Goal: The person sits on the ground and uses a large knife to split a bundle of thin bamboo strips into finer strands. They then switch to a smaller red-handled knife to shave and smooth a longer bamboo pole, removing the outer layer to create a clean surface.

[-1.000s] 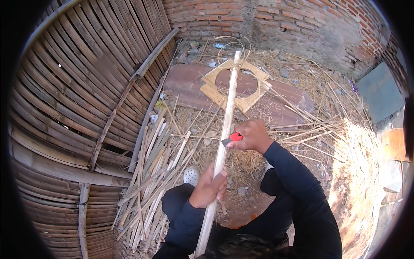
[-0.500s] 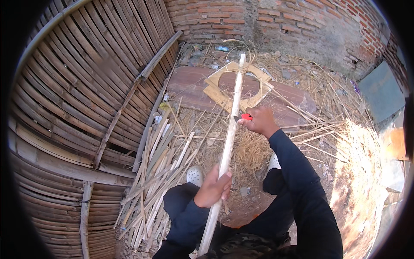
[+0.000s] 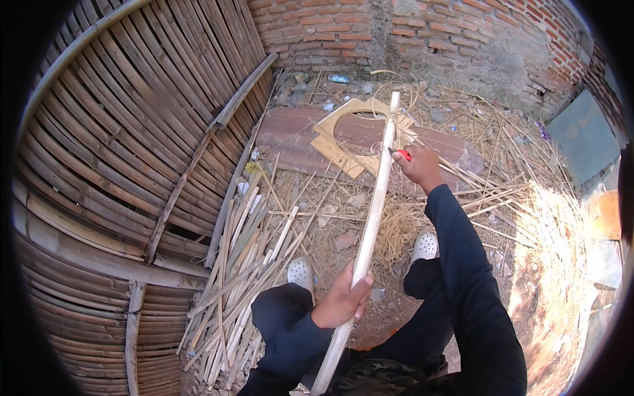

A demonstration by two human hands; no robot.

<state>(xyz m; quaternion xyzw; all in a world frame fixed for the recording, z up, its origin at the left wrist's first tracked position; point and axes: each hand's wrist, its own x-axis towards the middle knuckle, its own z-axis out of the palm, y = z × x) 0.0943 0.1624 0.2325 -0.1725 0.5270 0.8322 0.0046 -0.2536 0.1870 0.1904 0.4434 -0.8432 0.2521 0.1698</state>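
A long pale strip of bamboo or wood [image 3: 371,237] slants from my lap out over the ground. My left hand [image 3: 341,298] is wrapped round its near part. Farther up, my right hand [image 3: 420,166] grips a small knife with a red handle [image 3: 401,154], its dark blade against the strip's right side. Thin curled shavings [image 3: 378,145] hang by the blade. Beyond the strip lies a flat yellowish board with a round hole [image 3: 331,150], partly covered by the strip's far end. My fingers hide most of the knife's handle.
The board lies on a reddish-brown sheet [image 3: 284,132]. At the left, a pile of thin strips [image 3: 239,284] lies beside a slatted bamboo wall [image 3: 99,132]. A brick wall [image 3: 317,30] stands behind. My shoes [image 3: 300,272] flank straw-like shavings [image 3: 389,231]. A grey-green panel [image 3: 584,138] leans at right.
The far end of the strip has swung to the right. My right hand with the knife is farther up the strip and more to the right. My left hand has moved slightly right, still gripping.
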